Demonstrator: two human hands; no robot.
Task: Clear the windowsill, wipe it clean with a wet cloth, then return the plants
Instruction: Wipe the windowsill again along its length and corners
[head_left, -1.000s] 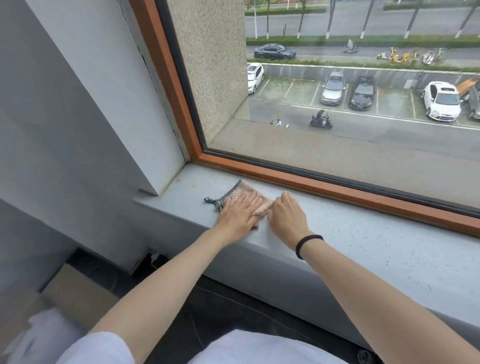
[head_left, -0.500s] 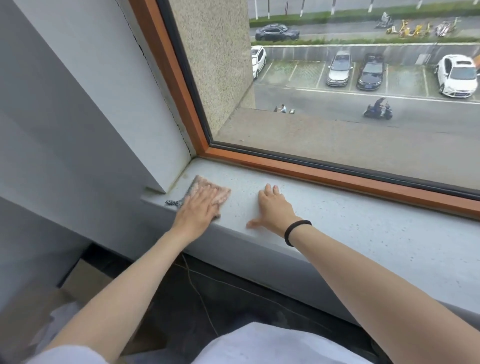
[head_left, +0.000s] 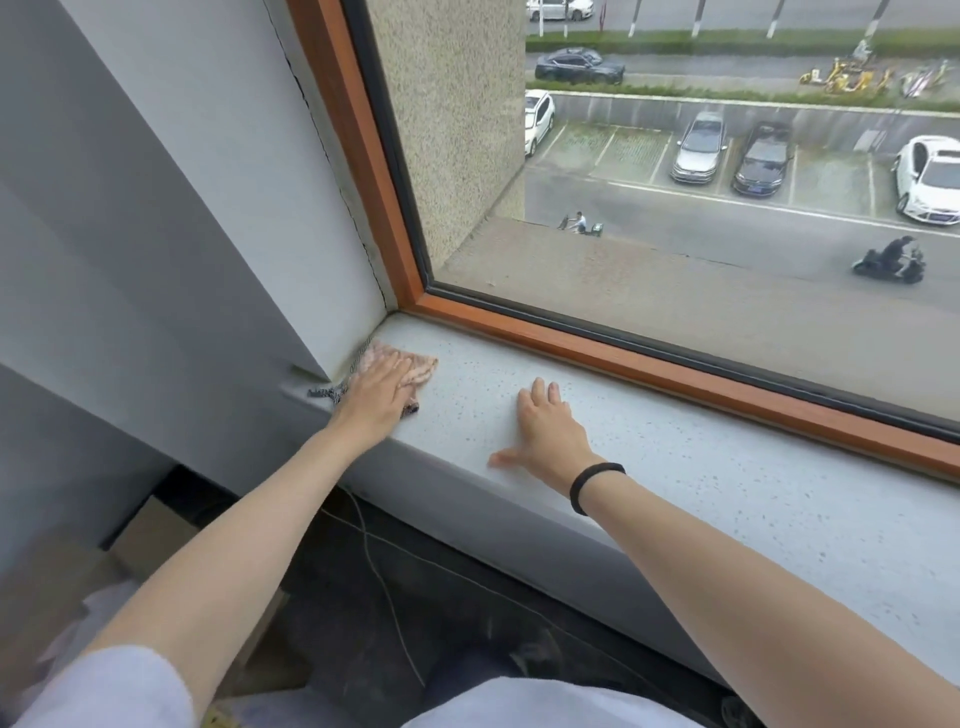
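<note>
A grey speckled windowsill runs below the window. At its far left end lies a pink cloth with a dark patterned edge, pushed up against the side wall. My left hand presses flat on the cloth with straight fingers. My right hand, a black band on its wrist, rests flat on the bare sill to the right of the cloth, thumb spread at the front edge. No plants are in view.
An orange-brown window frame borders the sill at the back. The grey side wall closes the left end. Below the sill are a dark floor with a thin cable and a cardboard box.
My left hand has slid the cloth left along the sill to the corner at the wall. My right hand left the cloth and now lies flat on the bare sill.
</note>
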